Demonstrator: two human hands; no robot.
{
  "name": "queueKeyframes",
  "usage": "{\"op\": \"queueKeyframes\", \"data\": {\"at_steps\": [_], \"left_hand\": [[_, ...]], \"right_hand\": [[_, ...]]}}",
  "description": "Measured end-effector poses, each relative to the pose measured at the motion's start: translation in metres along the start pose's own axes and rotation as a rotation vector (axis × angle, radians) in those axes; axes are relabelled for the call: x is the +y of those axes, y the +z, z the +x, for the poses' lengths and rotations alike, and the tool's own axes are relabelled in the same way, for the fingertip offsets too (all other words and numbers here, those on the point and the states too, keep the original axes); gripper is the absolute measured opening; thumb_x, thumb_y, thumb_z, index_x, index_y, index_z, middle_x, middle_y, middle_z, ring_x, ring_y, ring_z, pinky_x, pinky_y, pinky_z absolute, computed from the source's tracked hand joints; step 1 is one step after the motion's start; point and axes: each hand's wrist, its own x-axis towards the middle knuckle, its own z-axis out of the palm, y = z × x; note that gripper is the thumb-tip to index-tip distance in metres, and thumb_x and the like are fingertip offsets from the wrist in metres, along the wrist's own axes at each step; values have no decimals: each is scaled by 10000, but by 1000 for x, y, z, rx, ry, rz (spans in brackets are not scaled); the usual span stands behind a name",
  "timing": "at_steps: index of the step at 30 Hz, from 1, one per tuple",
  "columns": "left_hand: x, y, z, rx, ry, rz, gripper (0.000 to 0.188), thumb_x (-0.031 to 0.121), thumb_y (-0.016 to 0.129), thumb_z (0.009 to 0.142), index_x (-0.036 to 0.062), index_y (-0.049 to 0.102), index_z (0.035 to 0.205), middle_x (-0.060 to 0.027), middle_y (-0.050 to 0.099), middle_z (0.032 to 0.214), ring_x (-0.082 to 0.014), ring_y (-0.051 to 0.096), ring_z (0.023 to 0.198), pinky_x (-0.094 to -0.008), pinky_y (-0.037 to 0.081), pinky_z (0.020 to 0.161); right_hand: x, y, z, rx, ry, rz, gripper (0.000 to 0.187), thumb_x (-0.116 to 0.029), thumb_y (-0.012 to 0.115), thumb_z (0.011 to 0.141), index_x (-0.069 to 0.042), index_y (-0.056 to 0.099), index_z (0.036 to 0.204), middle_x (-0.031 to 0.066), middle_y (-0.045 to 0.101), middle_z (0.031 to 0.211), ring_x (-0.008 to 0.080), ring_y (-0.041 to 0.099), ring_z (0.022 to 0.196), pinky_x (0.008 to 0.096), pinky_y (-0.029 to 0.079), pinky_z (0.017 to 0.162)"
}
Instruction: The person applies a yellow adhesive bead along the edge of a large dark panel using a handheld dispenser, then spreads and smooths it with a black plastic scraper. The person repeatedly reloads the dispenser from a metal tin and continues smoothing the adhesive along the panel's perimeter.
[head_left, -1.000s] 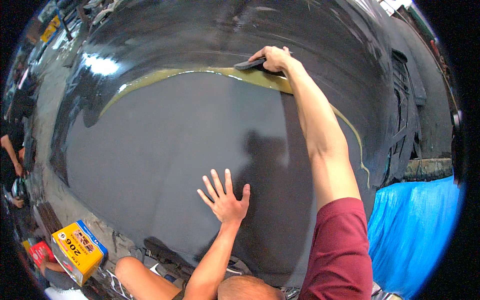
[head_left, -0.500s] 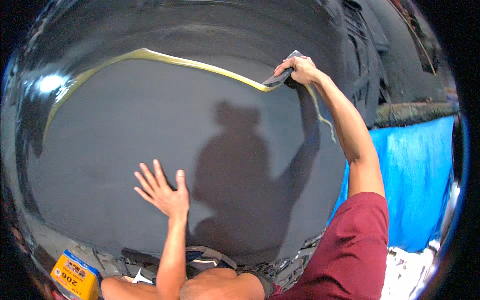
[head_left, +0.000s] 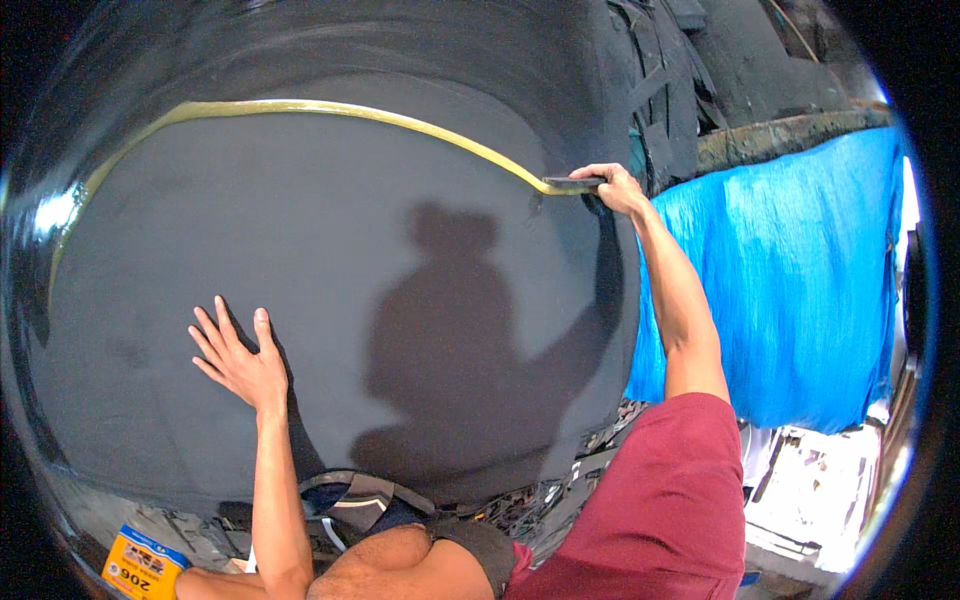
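Note:
A large dark grey sheet (head_left: 250, 220) spreads out before me. Across its far part curves a yellow, glossy band of what looks like glue (head_left: 400, 118). My right hand (head_left: 620, 190) grips a flat dark spreader (head_left: 572, 183) near the sheet's right edge, its left end touching the end of the yellow band. My left hand (head_left: 247, 365) lies with fingers spread, palm down, on the left part of the sheet, holding nothing.
At the lower left stands a yellow-and-blue tin (head_left: 143, 565). Bright blue sheeting (head_left: 770, 280) hangs right of the dark sheet. Dark scraps (head_left: 655, 100) pile up at the far right, more along the near edge. My shadow falls across the sheet.
My right hand has moved right and nearer along the sheet with the spreader, now held flatter. The thin yellow strand beyond it no longer shows. The whole view has shifted; my left hand stays spread.

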Motion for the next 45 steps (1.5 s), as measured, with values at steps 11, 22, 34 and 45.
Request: {"op": "queueKeyframes", "data": {"at_steps": [11, 22, 34, 45], "left_hand": [[-60, -41, 18, -254, 407, -91, 631, 379, 630, 1000, 172, 442, 1566, -110, 277, 1691, -336, 218, 1565, -538, 140, 1265], [-111, -185, 37, -937, 742, -82, 525, 152, 741, 863, 90, 626, 1372, -181, 589, 1446, -395, 546, 1347, -545, 353, 1191], [-112, -302, -24, -950, 796, -72, 610, 128, 745, 845, 61, 571, 1426, -173, 575, 1461, -399, 509, 1372, -543, 331, 1197], [-135, -384, -16, -934, 474, -246, 528, 173, 680, 983, 60, 537, 1478, -178, 589, 1454, -391, 547, 1326, -458, 401, 1138]], "right_hand": [[33, 16, 25, 254, 12, -12, 588, -65, 533, 756, -237, 735, 1280, 119, 714, 1301, 311, 626, 1289, 402, 467, 1109], [88, 38, -54, -82, -12, 4, 508, -23, 542, 792, -199, 755, 1218, 103, 775, 1067, 250, 718, 1025, 390, 543, 904], [22, 103, -260, -20, 285, -72, 581, -46, 548, 769, -351, 760, 1216, 59, 736, 1267, 308, 665, 1215, 429, 506, 1030], [105, 195, -412, 191, 269, 405, 646, 89, 439, 705, -133, 765, 1216, 122, 750, 1207, 201, 676, 1153, 318, 480, 1019]]}}
